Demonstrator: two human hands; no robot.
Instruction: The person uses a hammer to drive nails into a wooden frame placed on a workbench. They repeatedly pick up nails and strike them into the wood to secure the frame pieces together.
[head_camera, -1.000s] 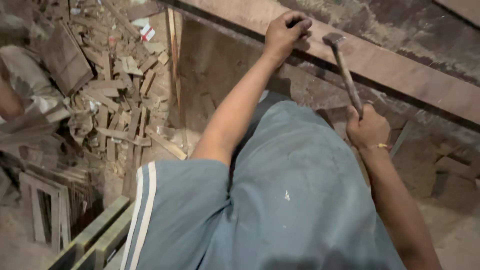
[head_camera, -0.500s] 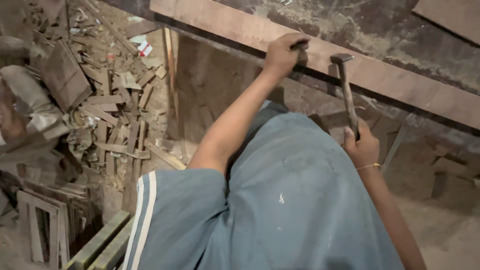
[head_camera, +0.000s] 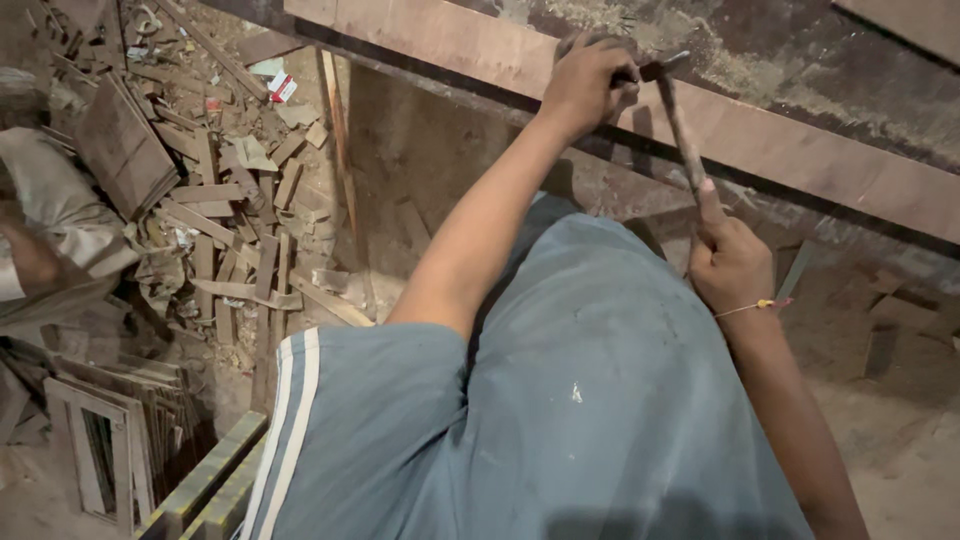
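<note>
My left hand (head_camera: 588, 82) is closed on a small dark tool, mostly hidden in the fist, pressed against the long reddish wooden plank (head_camera: 800, 150) that runs across the top. My right hand (head_camera: 733, 262) grips the handle of a hammer (head_camera: 682, 130). The hammer's metal head sits right beside my left fist, at the hidden tool's end. A thin thread bracelet circles my right wrist. My grey shirt with white sleeve stripes fills the lower middle.
A heap of wood scraps and offcuts (head_camera: 230, 210) lies on the floor at left. Wooden frames (head_camera: 100, 450) lean at the lower left. Another person's arm (head_camera: 30, 255) shows at the left edge. The dusty worktop (head_camera: 760, 50) spreads behind the plank.
The hammer has swung from a raised position to the right of my left hand down onto the tool in my left fist. My right hand moved slightly up and left.
</note>
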